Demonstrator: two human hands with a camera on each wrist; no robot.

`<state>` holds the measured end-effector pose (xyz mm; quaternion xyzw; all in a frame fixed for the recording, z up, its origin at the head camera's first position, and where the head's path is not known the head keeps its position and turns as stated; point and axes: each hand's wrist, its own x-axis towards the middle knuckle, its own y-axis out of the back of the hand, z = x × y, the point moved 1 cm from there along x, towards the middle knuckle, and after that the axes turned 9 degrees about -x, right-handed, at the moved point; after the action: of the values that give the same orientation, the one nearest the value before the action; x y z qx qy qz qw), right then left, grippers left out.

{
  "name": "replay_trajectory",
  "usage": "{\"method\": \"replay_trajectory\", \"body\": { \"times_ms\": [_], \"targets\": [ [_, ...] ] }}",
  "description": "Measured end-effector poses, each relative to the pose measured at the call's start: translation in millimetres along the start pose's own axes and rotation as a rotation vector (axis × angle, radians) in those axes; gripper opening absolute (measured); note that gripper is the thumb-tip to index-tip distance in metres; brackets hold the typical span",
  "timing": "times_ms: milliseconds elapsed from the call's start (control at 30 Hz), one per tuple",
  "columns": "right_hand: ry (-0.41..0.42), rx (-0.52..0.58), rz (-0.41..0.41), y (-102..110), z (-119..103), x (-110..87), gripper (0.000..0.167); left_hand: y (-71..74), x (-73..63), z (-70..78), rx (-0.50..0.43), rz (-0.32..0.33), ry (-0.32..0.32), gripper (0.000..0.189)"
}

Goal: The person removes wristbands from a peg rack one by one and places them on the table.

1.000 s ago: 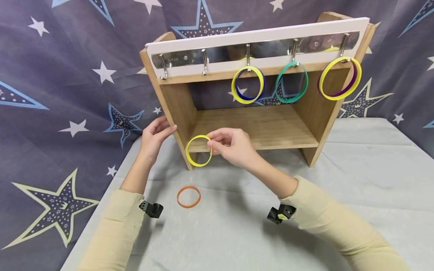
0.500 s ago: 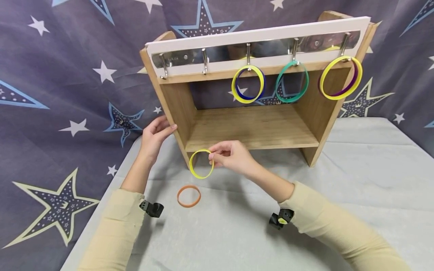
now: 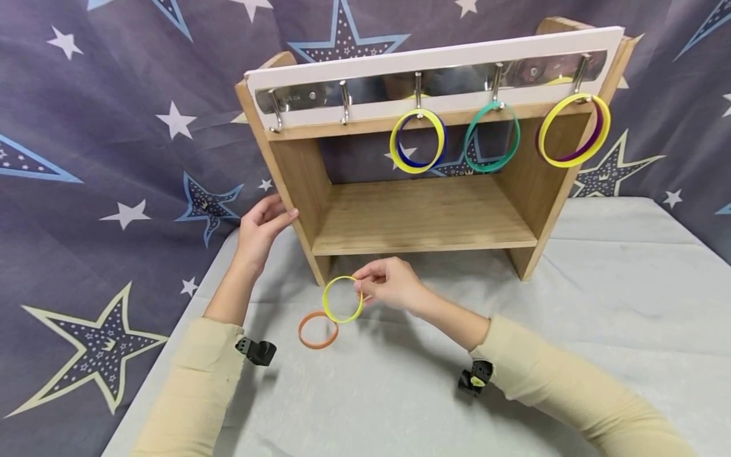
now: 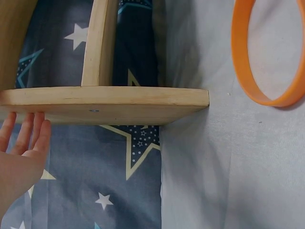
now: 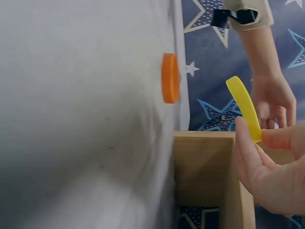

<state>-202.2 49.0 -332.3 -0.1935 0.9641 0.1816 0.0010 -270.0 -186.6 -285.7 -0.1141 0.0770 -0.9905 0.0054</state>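
Head view: right hand (image 3: pixel 394 284) has drawn yellow band (image 5: pixel 244 102) toward six o'clock, away from shelf unit (image 3: pixel 428 222). Thumb and fingertips pinch its rim near two o'clock. Orange band (image 5: pixel 170 78) lies on bench (image 3: pixel 411 406), seven-thirty from yellow; outlines meet here, yet right wrist view shows us clear gap. Left hand (image 3: pixel 259 231) unmoved at ten o'clock — fingers nearly straight against side panel. For work, we judge: yellow band off hooks (image 3: pixel 419 89), nearer orange one — hung bands (image 3: pixel 393 141) unchanged.
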Motion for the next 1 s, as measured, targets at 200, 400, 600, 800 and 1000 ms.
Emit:
{"method": "replay_trajectory", "body": {
  "times_ms": [200, 400, 600, 800, 1000],
  "targets": [
    [-0.026, -0.004, -0.054, -4.2, 12.0, -1.0, 0.021, -1.0, -0.3, -1.6, 0.014, 0.0, 0.014, 0.025],
    [-0.047, -0.047, -0.075, -5.3, 20.6, -0.2, 0.022, -0.7, 0.2, -1.0, 0.016, 0.0, 0.001, 0.024],
    [-0.085, -0.12, -0.101, -5.7, 28.5, 0.5, 0.019, -0.3, 0.0, 0.1, 0.018, -0.001, -0.005, 0.023],
    [-0.122, -0.164, -0.131, -7.2, 35.8, 0.9, 0.017, -0.8, -0.2, 0.6, 0.016, 0.001, -0.001, 0.024],
    [-0.153, -0.187, -0.176, -7.4, 44.8, 2.6, 0.018, -1.0, -0.6, 0.0, 0.0, 0.005, 0.003, 0.024]
  ]
}}
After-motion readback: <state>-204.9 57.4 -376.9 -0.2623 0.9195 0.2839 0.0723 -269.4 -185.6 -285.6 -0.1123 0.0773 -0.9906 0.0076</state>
